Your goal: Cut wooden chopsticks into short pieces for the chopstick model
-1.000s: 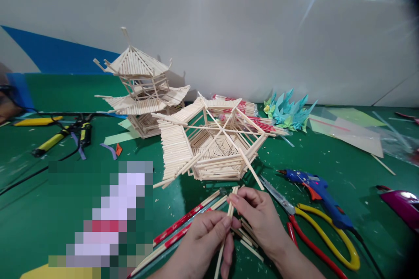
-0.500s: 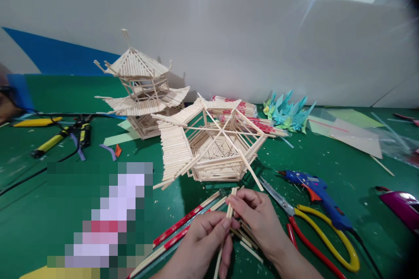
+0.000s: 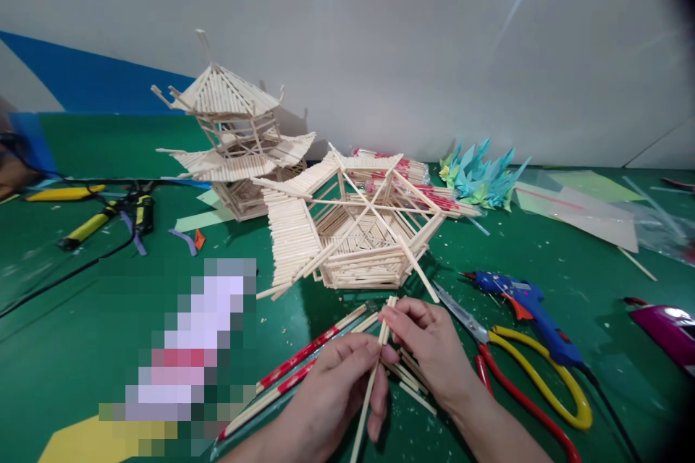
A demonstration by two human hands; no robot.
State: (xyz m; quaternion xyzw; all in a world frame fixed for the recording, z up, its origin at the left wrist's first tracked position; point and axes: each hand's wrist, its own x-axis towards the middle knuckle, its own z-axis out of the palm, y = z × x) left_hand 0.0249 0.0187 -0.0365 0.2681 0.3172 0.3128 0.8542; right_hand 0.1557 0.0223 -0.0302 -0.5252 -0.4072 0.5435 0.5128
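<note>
While both hands are meeting low in the view, the left hand (image 3: 337,394) is closing its fingers (image 3: 363,349) on a few thin sticks (image 3: 373,376), thumb and forefinger pinching them near mid-length. The right hand (image 3: 431,354) is gripping the same sticks nearer their upper ends, its fingers curling round them from the right. The sticks are standing almost upright, leaning slightly rightward; their tops are showing just above the right fingers, and one long stick is running down past the left fingers to the bottom edge. Whether that stick is touching the green bench (image 3: 543,253) cannot be told.

Directly under the fingers, loose sticks (image 3: 415,380) are lying on the bench, and red-wrapped chopsticks (image 3: 304,365) are stretching away to their left. Just beyond the fingers, an unfinished six-sided roof frame (image 3: 358,239) of the same sticks is resting on the bench, one side already covered. Farther beyond and to the left, a finished two-tier pagoda model (image 3: 233,145) is standing upright. To the right of the fingers, scissors (image 3: 543,391) with red and yellow handles are lying beside a blue glue gun (image 3: 521,304). Folded paper shapes (image 3: 481,177) in blue and green are sitting well beyond, near the white wall. Far to the left, yellow-handled pliers (image 3: 108,217) are lying among black cables.
</note>
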